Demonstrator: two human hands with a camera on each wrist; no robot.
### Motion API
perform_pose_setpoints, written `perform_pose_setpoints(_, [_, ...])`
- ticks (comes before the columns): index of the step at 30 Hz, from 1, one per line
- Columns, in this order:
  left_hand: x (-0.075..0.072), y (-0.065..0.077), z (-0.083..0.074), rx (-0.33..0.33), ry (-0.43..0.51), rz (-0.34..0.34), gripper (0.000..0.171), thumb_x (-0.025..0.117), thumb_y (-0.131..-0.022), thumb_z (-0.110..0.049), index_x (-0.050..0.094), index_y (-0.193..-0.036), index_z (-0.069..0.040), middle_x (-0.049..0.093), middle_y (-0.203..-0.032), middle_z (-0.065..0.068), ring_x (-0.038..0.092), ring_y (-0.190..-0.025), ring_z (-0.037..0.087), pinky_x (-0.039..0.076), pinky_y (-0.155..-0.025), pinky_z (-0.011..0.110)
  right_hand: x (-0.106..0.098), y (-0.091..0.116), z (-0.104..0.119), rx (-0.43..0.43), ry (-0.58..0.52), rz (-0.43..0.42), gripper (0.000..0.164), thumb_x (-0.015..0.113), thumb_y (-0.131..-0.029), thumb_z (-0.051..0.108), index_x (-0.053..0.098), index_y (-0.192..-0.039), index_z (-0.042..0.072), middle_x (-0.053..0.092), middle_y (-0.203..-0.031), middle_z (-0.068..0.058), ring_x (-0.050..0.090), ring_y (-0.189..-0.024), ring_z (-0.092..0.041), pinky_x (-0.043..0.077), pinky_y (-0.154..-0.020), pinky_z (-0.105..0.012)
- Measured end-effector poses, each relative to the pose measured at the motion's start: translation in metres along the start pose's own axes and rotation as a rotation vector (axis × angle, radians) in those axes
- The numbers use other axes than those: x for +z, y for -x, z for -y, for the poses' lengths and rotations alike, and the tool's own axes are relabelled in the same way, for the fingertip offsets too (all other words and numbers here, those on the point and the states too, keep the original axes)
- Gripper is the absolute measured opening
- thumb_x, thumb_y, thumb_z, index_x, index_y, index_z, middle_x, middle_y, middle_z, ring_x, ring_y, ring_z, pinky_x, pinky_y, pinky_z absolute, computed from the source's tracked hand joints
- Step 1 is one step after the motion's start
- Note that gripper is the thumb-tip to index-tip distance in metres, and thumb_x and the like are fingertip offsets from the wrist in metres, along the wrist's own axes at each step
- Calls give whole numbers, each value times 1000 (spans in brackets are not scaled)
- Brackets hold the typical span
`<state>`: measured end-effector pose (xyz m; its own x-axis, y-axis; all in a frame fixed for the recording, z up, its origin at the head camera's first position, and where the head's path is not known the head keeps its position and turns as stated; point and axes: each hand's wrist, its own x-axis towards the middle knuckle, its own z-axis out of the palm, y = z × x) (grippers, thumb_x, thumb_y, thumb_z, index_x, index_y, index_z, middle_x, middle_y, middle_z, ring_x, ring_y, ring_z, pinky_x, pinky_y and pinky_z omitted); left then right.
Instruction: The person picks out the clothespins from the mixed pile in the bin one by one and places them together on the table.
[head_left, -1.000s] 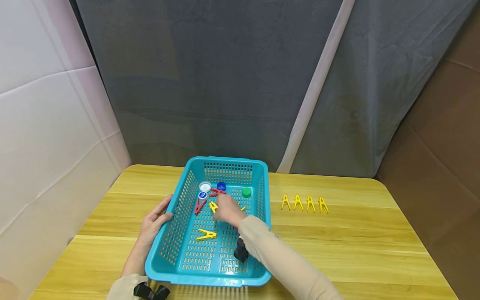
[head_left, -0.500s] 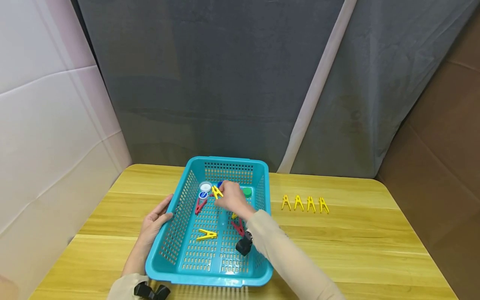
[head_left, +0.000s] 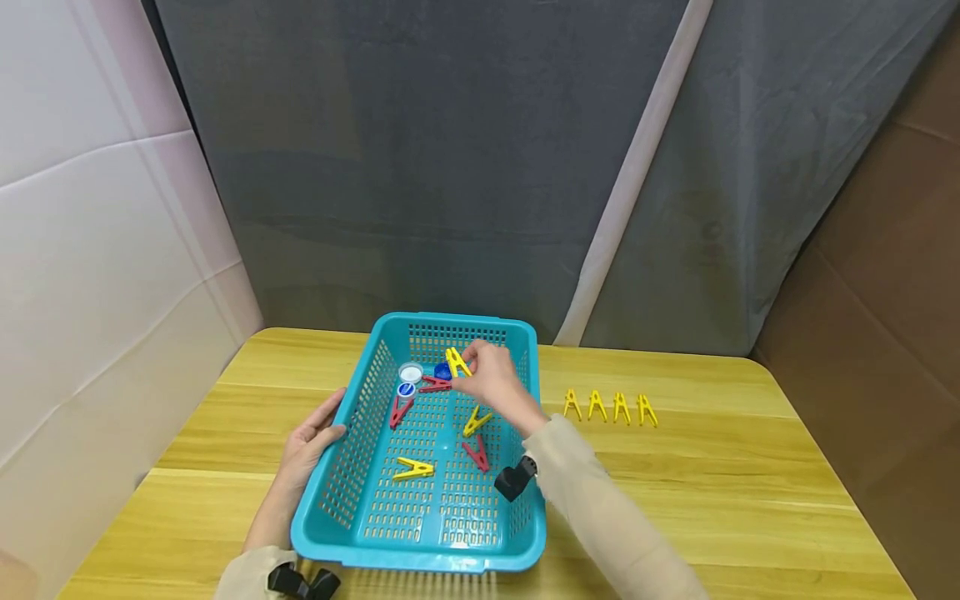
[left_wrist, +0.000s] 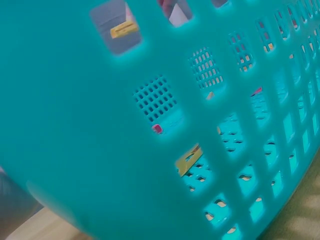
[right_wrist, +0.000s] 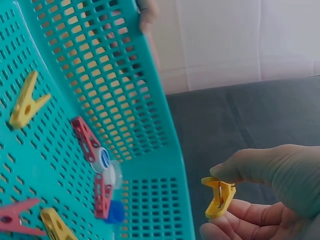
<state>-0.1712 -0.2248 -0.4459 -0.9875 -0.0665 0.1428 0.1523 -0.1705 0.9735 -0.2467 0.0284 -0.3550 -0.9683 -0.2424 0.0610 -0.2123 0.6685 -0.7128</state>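
A yellow clothespin [head_left: 457,363] is pinched between the thumb and fingers of my right hand [head_left: 495,382], raised over the far right part of a blue plastic basket [head_left: 416,560]. My left hand [head_left: 307,446] grips the basket's left side, its thumb at the rim. Inside lie two yellow clothespins, one near the middle front [head_left: 413,469], and several red clothespins, one of them at the right [head_left: 477,454]. A clear-white cap [head_left: 410,372], a white cap with a blue mark [head_left: 406,392] and a dark blue cap [head_left: 442,371] sit at the far end. The green cap is hidden behind my right hand.
To the right of the basket, several yellow clothespins [head_left: 596,406] stand in a row on the wooden table [head_left: 712,467]. A grey cloth [head_left: 420,167] hangs behind the table, with a pale wall [head_left: 97,250] on the left and a brown one [head_left: 885,275] on the right.
My right hand has lifted a yellow clothespin off the basket floor and carried it up and to the right. The left hand and the basket stay put.
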Motion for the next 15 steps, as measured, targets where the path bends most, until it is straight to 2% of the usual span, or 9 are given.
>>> perform_pose_setpoints(2, [0, 0, 0, -4, -10, 0, 51, 49, -91, 4, 35, -140, 5, 59, -115, -23, 55, -104, -6, 46, -84, 13, -5, 2, -3, -4, -3, -13, 30, 75, -76, 10, 60, -100, 0, 50, -75, -4, 46, -64, -16, 38, -54, -23])
perform_pose_setpoints(7, [0, -1, 0, -1, 1, 1, 49, 49, -91, 5, 43, -139, -2, 59, -115, -22, 56, -104, -5, 47, -83, 14, -17, 7, -9, -10, 22, -39, 30, 75, -76, 11, 60, -100, 0, 50, -75, -4, 47, -64, -16, 39, -54, -23])
perform_pose_setpoints(12, [-1, -1, 0, 1, 26, 13, 48, 48, -91, 6, 48, -137, -8, 60, -115, -21, 56, -104, -4, 47, -84, 14, -29, 13, -16, -11, -1, -45, 31, 74, -77, 10, 59, -102, -2, 51, -74, -6, 45, -59, -16, 38, -52, -23])
perform_pose_setpoints(15, [-1, -1, 0, -15, 24, 11, 49, 49, -92, 5, 45, -139, -6, 60, -114, -22, 56, -103, -4, 47, -83, 14, -35, 17, -21, 11, 2, -53, 32, 73, -77, 11, 59, -103, -1, 52, -76, -6, 46, -60, -16, 39, -52, -24])
